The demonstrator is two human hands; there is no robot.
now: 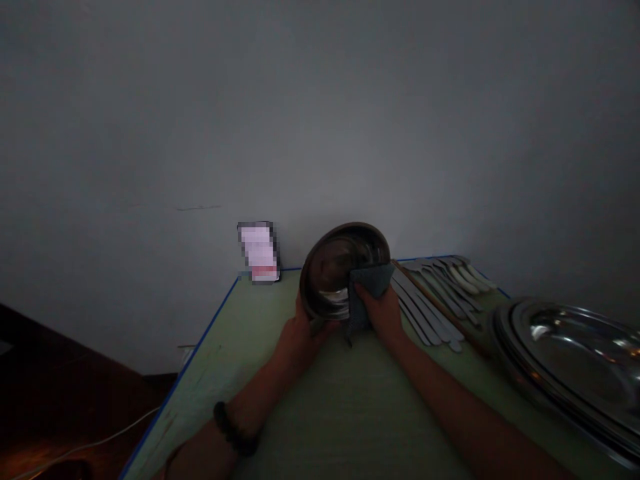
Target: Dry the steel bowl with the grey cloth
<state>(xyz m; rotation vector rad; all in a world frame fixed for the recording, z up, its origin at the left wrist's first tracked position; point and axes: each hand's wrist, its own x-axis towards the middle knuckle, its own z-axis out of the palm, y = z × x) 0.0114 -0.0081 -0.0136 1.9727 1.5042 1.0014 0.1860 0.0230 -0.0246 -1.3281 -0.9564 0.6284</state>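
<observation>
While against soft grey cloth (369,285), round steel bowl (334,267).

One head-worn camera looks forward and down from close above the table (350,413), facing the wall (320,120), with left hand (300,333) and right hand (383,310) near centre frame.

Illumination is low throughout; the frame is underexposed and grainy. The wall (320,100) is brightest at center frame and falls off toward the corners. Specular highlights appear on the bowl (330,267) and on the steel trays (575,340) at right. Frame edges show wide-angle curvature.
</observation>
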